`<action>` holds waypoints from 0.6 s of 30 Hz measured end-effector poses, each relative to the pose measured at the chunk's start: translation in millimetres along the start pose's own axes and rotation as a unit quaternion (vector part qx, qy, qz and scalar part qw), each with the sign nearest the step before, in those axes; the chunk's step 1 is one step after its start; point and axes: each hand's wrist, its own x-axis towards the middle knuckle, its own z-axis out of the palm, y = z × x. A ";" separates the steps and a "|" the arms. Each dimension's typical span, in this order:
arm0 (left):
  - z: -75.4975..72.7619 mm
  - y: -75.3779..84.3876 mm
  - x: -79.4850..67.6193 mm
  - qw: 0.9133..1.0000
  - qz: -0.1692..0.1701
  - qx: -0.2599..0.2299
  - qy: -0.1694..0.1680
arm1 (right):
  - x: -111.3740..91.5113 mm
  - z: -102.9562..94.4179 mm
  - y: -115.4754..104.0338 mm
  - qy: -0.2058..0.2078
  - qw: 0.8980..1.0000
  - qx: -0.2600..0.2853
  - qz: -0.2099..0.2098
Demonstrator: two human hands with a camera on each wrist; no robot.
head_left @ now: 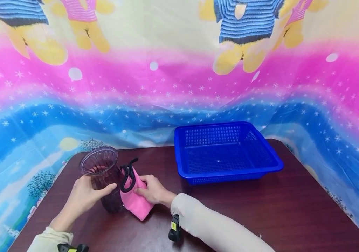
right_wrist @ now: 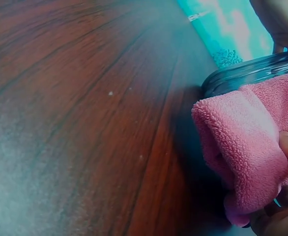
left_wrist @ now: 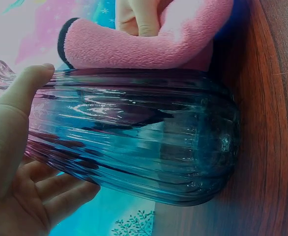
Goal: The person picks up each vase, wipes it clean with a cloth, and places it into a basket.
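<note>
Tabletop (head_left: 245, 199) separates basket rim (head_left: 229, 175) from the vase (left_wrist: 139, 137) left fingers (left_wrist: 72, 201) grip and pink cloth (head_left: 136, 206) right fingers (head_left: 140, 191) pinch.

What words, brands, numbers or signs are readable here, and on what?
No text is readable.
Yellow label on the black right-wrist device: too small and blurred.
Second yellow label on the black left-wrist device: partly cut off, unreadable.
On the pink plush cloth, purple ribbed glass vase and blue plastic basket, I see none.

Ribbed translucent purple vase (head_left: 105, 180): mouth cropped in the left wrist view. Fuzzy pink black-corded pouch (head_left: 138, 204): hides some right hand (head_left: 154, 190) fingers.
</note>
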 end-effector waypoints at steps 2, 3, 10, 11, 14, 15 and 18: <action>-0.1 0.2 -0.1 1.000 -0.002 -0.001 -0.002 | -1.0 -0.1 1.1 0.001 1.000 -0.010 -0.003; -0.2 0.4 -0.2 1.000 -0.003 -0.001 -0.003 | -1.6 -0.1 1.6 0.001 1.000 -0.014 -0.002; -0.5 0.9 -1.2 1.000 -0.006 -0.002 -0.006 | -4.5 0.7 4.7 -0.003 1.000 -0.023 0.006; -0.5 1.0 -1.2 1.000 -0.006 -0.002 -0.006 | -4.4 1.1 5.2 -0.002 1.000 -0.022 0.006; -0.7 1.3 -1.2 1.000 -0.009 0.000 -0.007 | -3.5 2.3 6.7 -0.001 1.000 -0.022 0.006; -0.7 1.2 -1.1 1.000 -0.009 0.001 -0.007 | -3.3 2.4 7.0 -0.001 1.000 -0.022 0.007; -0.5 1.3 -0.6 1.000 -0.010 0.003 -0.007 | -3.0 2.5 7.3 0.001 1.000 -0.020 0.006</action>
